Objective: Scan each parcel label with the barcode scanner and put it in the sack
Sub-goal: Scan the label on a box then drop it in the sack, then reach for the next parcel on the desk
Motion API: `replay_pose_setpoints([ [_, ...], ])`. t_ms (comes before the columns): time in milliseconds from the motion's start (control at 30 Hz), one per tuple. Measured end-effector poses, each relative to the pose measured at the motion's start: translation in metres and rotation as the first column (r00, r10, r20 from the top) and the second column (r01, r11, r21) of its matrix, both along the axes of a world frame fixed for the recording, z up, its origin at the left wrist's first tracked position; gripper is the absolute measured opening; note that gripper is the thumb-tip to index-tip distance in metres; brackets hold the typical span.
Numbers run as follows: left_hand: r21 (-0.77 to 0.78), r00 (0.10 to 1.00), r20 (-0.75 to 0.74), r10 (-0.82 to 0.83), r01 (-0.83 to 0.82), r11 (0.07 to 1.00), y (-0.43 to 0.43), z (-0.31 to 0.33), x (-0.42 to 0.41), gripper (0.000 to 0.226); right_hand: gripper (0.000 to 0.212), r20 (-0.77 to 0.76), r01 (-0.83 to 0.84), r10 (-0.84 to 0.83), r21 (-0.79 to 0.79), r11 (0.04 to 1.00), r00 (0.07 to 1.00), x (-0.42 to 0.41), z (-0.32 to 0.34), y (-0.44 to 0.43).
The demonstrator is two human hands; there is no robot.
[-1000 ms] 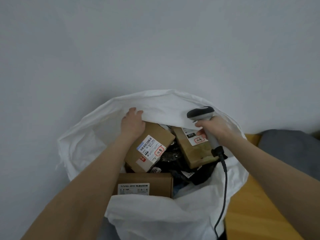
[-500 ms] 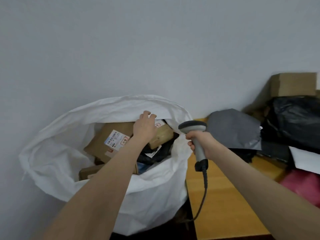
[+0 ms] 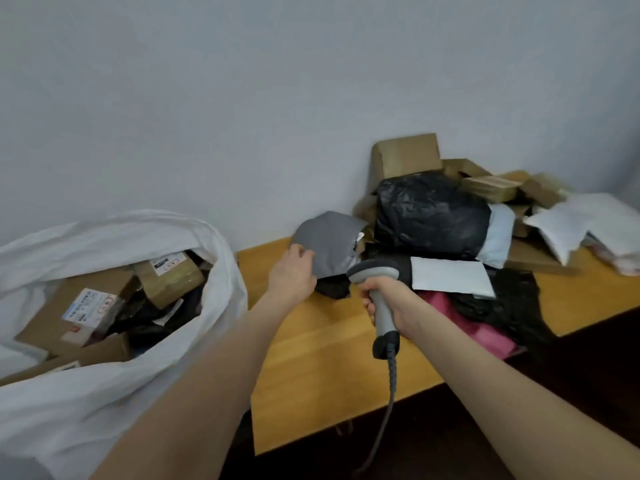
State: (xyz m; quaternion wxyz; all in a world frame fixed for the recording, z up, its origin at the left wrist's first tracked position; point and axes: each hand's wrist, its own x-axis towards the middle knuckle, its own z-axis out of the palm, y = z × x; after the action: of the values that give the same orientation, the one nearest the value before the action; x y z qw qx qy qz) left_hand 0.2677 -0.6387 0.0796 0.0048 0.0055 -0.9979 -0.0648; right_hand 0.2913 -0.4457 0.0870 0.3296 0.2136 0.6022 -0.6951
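Left hand (image 3: pixel 294 271) has left the sack (image 3: pixel 104 393) and rests loose-fingered on the grey parcel (image 3: pixel 332 244); right hand (image 3: pixel 389 299) still grips the scanner (image 3: pixel 374 271).

sack (image 3: pixel 104 393) cut off at left, bottom edges. label print on boxes (image 3: pixel 86 306) inside too blurred to read. pink parcel (image 3: pixel 485 336) mostly hidden under black bag (image 3: pixel 502 306). barcode scanner (image 3: pixel 372 271) cable end lost in dark.

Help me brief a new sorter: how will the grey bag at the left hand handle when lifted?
The grey bag looks crumpled and thin, so probably floppy and light. Its smooth plastic may slip from the left hand.
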Motion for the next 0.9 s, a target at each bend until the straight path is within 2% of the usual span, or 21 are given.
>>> replay_pose_setpoints([
  [133, 0.012, 0.996, 0.022, -0.086, 0.086, 0.996, 0.087, -0.008, -0.010, 0.045, 0.007, -0.092, 0.222, -0.216, 0.060, 0.973, 0.972, -0.002, -0.008, 0.075],
  [267, 0.034, 0.980, 0.043, -0.193, 0.192, 0.981, 0.149, -0.026, -0.032, 0.050, 0.012, -0.130, 0.369, -0.356, 0.093, 0.925, 0.925, -0.018, -0.016, 0.134],
  [367, 0.052, 0.957, 0.119, -0.266, 0.261, 0.964, 0.189, -0.048, -0.052, 0.055, 0.016, -0.121, 0.483, -0.471, 0.112, 0.868, 0.874, -0.037, -0.023, 0.171],
  [433, 0.062, 0.933, 0.190, -0.305, 0.298, 0.952, 0.210, -0.066, -0.068, 0.062, 0.020, -0.118, 0.517, -0.505, 0.112, 0.849, 0.855, -0.053, -0.028, 0.193],
  [567, 0.079, 0.882, 0.308, -0.356, 0.349, 0.934, 0.245, -0.109, -0.107, 0.092, 0.019, -0.107, 0.554, -0.544, 0.118, 0.824, 0.832, -0.090, -0.041, 0.222],
  [667, 0.000, 0.859, 0.345, -0.378, 0.403, 0.915, 0.270, -0.136, -0.129, 0.103, 0.013, -0.071, 0.548, -0.544, 0.121, 0.827, 0.836, -0.113, -0.050, 0.238],
  [833, -0.096, 0.865, 0.377, -0.331, 0.391, 0.915, 0.288, -0.162, -0.149, 0.089, 0.008, -0.047, 0.510, -0.508, 0.096, 0.855, 0.860, -0.139, -0.058, 0.256],
  [900, -0.089, 0.874, 0.316, -0.369, 0.414, 0.906, 0.288, -0.159, -0.156, 0.069, 0.009, -0.053, 0.501, -0.498, 0.080, 0.862, 0.865, -0.145, -0.058, 0.260],
])
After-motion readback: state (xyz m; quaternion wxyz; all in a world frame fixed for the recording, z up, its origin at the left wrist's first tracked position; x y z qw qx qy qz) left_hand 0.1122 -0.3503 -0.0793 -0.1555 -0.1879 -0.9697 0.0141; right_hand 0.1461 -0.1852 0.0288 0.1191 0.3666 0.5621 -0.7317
